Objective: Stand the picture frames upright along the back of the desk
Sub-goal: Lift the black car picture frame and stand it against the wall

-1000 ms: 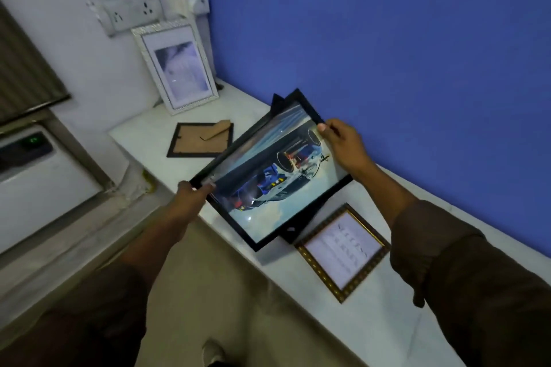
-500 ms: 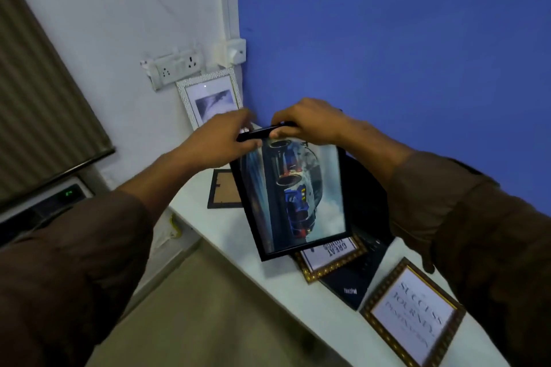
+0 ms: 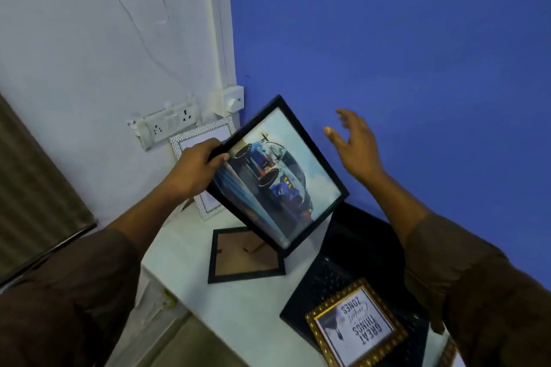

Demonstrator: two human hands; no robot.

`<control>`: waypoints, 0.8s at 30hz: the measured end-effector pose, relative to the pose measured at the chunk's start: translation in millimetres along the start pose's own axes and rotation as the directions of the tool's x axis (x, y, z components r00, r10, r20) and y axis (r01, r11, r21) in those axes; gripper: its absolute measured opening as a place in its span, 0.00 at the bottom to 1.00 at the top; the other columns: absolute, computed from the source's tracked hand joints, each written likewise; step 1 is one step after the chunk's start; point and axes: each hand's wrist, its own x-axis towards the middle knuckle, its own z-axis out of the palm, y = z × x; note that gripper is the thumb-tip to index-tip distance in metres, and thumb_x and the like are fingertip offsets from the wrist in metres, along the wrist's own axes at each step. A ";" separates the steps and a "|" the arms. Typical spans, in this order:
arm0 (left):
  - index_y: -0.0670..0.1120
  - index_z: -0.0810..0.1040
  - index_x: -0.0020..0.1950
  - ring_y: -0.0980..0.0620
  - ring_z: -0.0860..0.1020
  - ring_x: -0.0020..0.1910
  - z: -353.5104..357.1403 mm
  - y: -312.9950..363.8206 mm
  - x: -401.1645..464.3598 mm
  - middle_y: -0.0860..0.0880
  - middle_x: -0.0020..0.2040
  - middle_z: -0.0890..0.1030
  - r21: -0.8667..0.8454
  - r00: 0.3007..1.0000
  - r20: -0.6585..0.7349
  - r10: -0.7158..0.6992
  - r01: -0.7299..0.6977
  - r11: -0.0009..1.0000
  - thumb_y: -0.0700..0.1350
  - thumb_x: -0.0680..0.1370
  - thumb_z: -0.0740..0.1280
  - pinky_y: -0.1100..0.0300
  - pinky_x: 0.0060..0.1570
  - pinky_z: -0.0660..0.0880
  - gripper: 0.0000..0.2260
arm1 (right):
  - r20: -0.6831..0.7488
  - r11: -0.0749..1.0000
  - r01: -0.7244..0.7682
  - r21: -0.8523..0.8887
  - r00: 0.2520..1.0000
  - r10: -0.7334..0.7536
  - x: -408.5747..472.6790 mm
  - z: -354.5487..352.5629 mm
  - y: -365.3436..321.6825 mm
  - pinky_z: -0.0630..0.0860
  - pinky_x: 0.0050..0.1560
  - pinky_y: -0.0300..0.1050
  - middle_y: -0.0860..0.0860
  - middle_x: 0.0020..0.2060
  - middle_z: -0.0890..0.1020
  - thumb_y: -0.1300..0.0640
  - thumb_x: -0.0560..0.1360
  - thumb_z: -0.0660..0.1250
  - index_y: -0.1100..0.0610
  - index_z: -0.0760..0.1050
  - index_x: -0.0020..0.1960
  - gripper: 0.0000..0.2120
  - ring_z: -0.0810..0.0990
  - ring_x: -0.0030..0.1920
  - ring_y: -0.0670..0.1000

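My left hand (image 3: 196,170) grips the left edge of a black-framed car picture (image 3: 280,176), held tilted above the white desk (image 3: 238,307) near the blue wall. My right hand (image 3: 354,146) hovers open beside the frame's right side, not touching it. A white-framed picture (image 3: 205,134) stands upright in the corner, partly hidden behind my left hand. A black frame (image 3: 244,253) lies face down on the desk below the held one. A gold-framed text picture (image 3: 354,328) lies flat at the lower right.
A black laptop (image 3: 357,253) sits on the desk under the gold frame, against the blue wall (image 3: 387,39). A socket strip (image 3: 167,124) is mounted on the white wall above the corner. The desk's front edge runs diagonally, with floor below it.
The frame has turned and moved up toward the corner. My right hand has let go of it and opened; my left hand still holds it. The view has shifted upward.
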 end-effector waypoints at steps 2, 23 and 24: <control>0.48 0.79 0.53 0.46 0.79 0.47 -0.1 -10.6 23.6 0.47 0.48 0.82 -0.069 0.999 -0.026 -0.045 0.043 0.997 0.50 0.81 0.63 0.53 0.44 0.73 0.09 | 0.037 0.989 -0.136 0.062 0.990 0.134 5.8 14.2 23.2 0.71 0.59 0.47 0.55 0.66 0.74 0.43 0.80 0.64 0.53 0.70 0.71 0.24 0.75 0.65 0.54; 0.46 0.78 0.48 0.47 0.79 0.44 75.6 -88.2 179.3 0.44 0.44 0.81 -0.534 0.985 0.127 -0.115 0.166 0.829 0.51 0.81 0.65 0.52 0.45 0.75 0.09 | 0.052 0.443 -0.675 0.590 0.579 0.814 72.2 89.3 96.0 0.81 0.48 0.61 0.61 0.51 0.83 0.45 0.80 0.62 0.55 0.77 0.48 0.14 0.80 0.44 0.57; 0.45 0.78 0.48 0.46 0.80 0.44 82.1 -97.6 191.0 0.44 0.44 0.82 -0.541 0.981 0.152 -0.118 0.182 0.821 0.51 0.81 0.65 0.51 0.46 0.75 0.10 | 0.029 0.460 -0.670 0.583 0.583 0.812 78.4 95.2 98.4 0.80 0.53 0.65 0.62 0.53 0.83 0.47 0.80 0.63 0.55 0.78 0.47 0.12 0.81 0.46 0.58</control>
